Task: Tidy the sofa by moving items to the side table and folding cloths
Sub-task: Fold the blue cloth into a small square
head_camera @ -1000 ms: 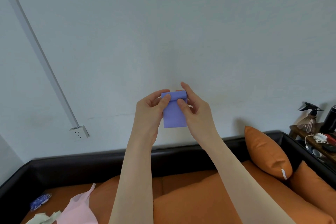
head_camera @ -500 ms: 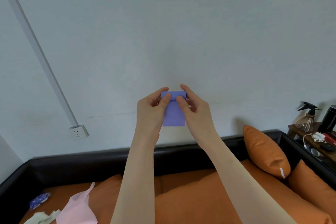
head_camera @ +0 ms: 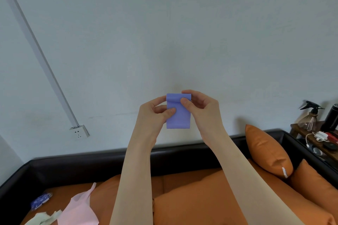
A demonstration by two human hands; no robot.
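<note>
A small purple cloth (head_camera: 180, 118), folded into a narrow rectangle, is held up in the air in front of the wall. My left hand (head_camera: 155, 113) pinches its left edge with thumb on the front. My right hand (head_camera: 200, 105) pinches the top fold with thumb on the front and fingers curled behind. Below is the orange sofa (head_camera: 197, 199) with a dark frame. A pink cloth (head_camera: 78, 210), a pale green cloth (head_camera: 43, 218) and a small blue patterned item (head_camera: 40, 200) lie on the sofa's left part. The wooden side table (head_camera: 309, 138) stands at the right.
Two orange cushions (head_camera: 267, 151) (head_camera: 314, 186) lean at the sofa's right end. On the side table stand a spray bottle (head_camera: 311, 115), a black cylinder (head_camera: 332, 118), a white cable (head_camera: 319, 135) and small items. A wall socket (head_camera: 79, 132) is on the left.
My left thumb has slid down the cloth's left edge. My right hand now curls over the top fold. The cloth hangs a little longer than before.
</note>
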